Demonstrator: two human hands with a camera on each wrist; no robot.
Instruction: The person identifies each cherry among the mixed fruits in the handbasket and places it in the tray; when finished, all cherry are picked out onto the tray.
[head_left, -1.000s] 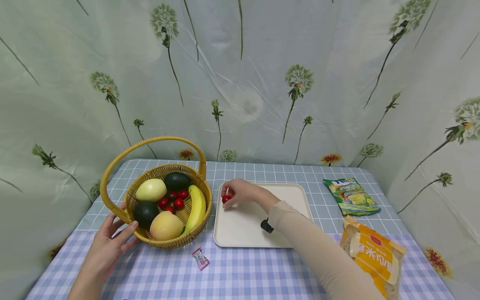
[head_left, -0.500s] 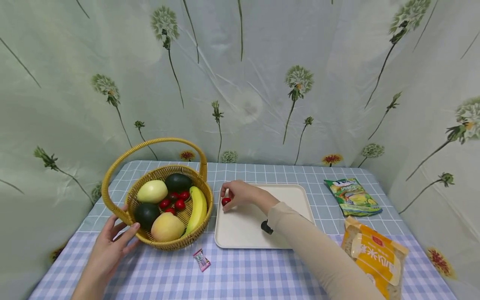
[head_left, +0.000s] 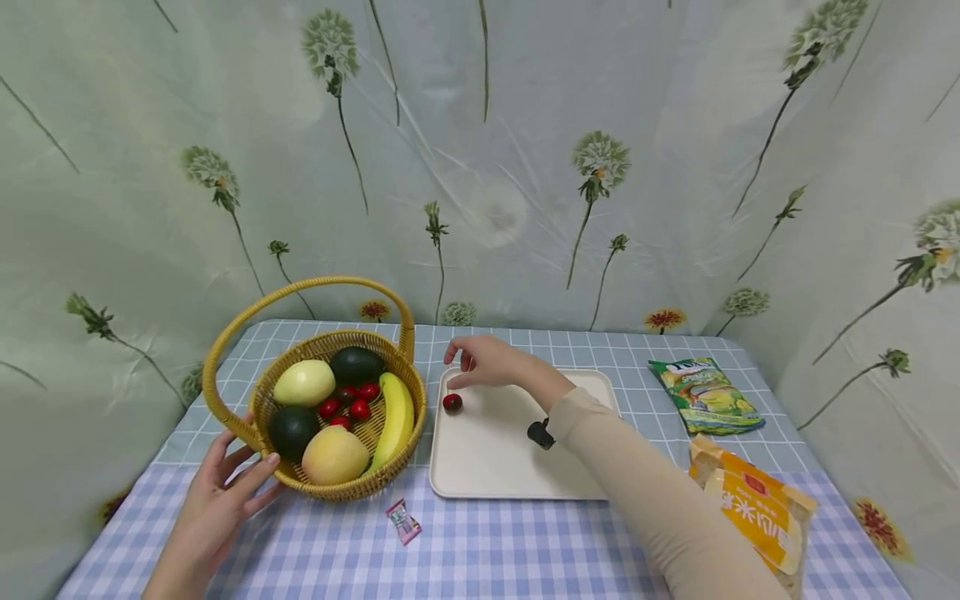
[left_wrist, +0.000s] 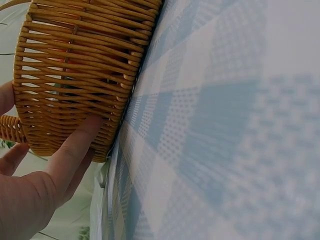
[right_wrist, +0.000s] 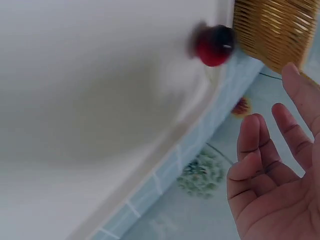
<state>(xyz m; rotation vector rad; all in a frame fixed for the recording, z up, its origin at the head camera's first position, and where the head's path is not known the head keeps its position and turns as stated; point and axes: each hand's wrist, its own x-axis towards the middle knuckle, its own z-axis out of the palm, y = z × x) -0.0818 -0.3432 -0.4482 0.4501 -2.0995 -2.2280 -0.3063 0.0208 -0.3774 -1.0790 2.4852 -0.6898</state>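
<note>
Nearest first, and the left hand (head_left: 219, 498) is one to watch: a hard shove from those fingers could tip or slide the basket (head_left: 347, 492) and set the loose peach (head_left: 335, 456) just beyond them rolling. Farther out, the tray (head_left: 510, 471) carries the likelier trouble: the lone red fruit (head_left: 452, 403) lies there, just below and on the near side of the right hand (head_left: 491, 362). Round and unheld, it could roll away if a finger brushes it or the tray gets knocked. Now the grip! On the left, fingers spread and fairly straight, touching the basket's woven wall beside the handle (head_left: 212, 379), no firm clamp to be seen. Beyond, the right hand hangs over the tray, fingers loosely bent, thumb and fingertips apart, nothing between them.
</note>
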